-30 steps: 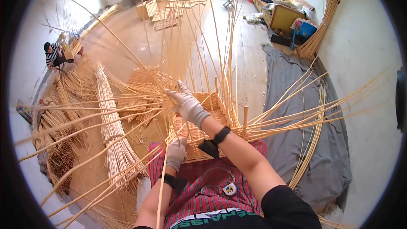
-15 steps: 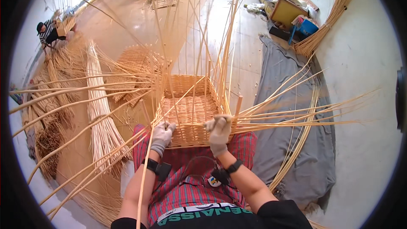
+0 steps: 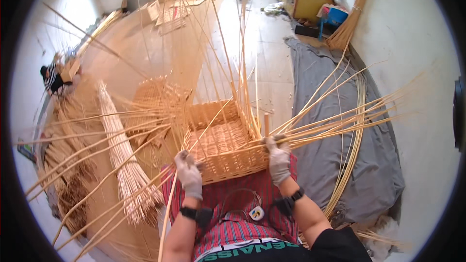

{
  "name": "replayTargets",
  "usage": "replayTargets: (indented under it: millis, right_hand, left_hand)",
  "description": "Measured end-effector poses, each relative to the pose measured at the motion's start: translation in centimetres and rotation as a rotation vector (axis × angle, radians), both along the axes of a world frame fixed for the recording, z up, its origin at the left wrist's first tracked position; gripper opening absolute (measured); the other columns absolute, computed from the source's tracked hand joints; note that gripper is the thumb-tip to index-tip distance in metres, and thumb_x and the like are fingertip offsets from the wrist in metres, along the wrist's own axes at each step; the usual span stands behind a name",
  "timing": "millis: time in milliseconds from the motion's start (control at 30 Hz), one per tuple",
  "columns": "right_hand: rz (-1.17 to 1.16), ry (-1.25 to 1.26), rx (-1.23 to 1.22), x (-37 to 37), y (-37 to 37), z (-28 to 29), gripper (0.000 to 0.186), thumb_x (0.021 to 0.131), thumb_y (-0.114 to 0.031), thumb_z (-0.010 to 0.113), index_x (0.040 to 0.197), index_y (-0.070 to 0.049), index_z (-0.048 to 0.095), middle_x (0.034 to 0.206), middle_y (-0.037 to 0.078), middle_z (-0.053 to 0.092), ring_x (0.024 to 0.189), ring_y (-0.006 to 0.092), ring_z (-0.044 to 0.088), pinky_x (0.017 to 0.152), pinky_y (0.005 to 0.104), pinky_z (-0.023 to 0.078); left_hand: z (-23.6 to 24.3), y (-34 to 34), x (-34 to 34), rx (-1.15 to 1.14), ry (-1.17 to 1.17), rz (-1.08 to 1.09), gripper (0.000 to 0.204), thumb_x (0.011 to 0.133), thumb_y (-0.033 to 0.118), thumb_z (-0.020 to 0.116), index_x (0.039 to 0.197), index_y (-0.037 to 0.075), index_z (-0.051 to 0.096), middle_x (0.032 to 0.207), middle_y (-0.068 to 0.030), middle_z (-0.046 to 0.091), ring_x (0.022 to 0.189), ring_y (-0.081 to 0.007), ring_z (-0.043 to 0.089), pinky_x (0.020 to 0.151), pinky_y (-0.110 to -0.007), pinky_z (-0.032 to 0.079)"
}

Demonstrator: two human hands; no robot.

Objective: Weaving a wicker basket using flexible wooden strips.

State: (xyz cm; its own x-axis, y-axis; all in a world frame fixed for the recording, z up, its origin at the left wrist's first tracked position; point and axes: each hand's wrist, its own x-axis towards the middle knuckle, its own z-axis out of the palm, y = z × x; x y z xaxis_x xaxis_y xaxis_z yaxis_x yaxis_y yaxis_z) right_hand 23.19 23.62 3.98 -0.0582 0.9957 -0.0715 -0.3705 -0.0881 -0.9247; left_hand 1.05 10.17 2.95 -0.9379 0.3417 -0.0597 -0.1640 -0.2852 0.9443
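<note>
A rectangular woven willow basket (image 3: 221, 160) rests on my lap over red checked cloth (image 3: 228, 201), with long unwoven rods (image 3: 335, 128) fanning out sideways and upward. My left hand (image 3: 187, 167), in a pale glove, is closed on its near left corner, where a long rod runs down toward me; the fingertips are slightly blurred. My right hand (image 3: 277, 157), gloved too, grips the near right corner below a short upright stick (image 3: 266, 123), its fingers around the rim and rods there.
Willow bundles (image 3: 127, 165) and another woven piece (image 3: 153, 94) lie left. A seated person (image 3: 53, 77) works further back. A grey sheet (image 3: 359, 179) covers the right floor. A cluttered yellow cabinet (image 3: 306, 7) and a tall bundle (image 3: 354, 14) stand back right; boards (image 3: 170, 17) lie at the back.
My right hand came down from above the basket to its near edge, then moved to the right corner. My left hand stayed at the left corner. The basket's right side now sits slightly higher.
</note>
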Motion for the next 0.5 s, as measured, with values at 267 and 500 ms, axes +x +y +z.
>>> replayTargets:
  millis: [267,500]
  right_hand:
    - [0.222,-0.233,0.246,-0.6,1.0,3.9,0.016,0.098,0.001,0.059,0.103,-0.009,0.048,0.099,0.009,0.068,0.091,0.0201,0.071,0.077,0.0311,0.060]
    - [0.319,-0.701,0.924,-14.4,7.9,9.5,0.071,0.095,-0.003,0.060,0.156,-0.023,0.029,0.130,0.016,0.064,0.117,0.0309,0.062,0.099,0.0338,0.051]
  left_hand:
    - [2.9,4.3,0.3,-0.832,0.164,-1.033,0.030,0.101,0.031,0.058,0.113,0.005,0.065,0.082,-0.0087,0.071,0.067,-0.0204,0.072,0.063,-0.031,0.058]
    - [0.7,4.9,1.8,-0.921,0.283,-0.908,0.057,0.103,0.054,0.042,0.104,0.002,0.066,0.064,-0.0125,0.066,0.052,-0.0208,0.067,0.048,-0.033,0.054]
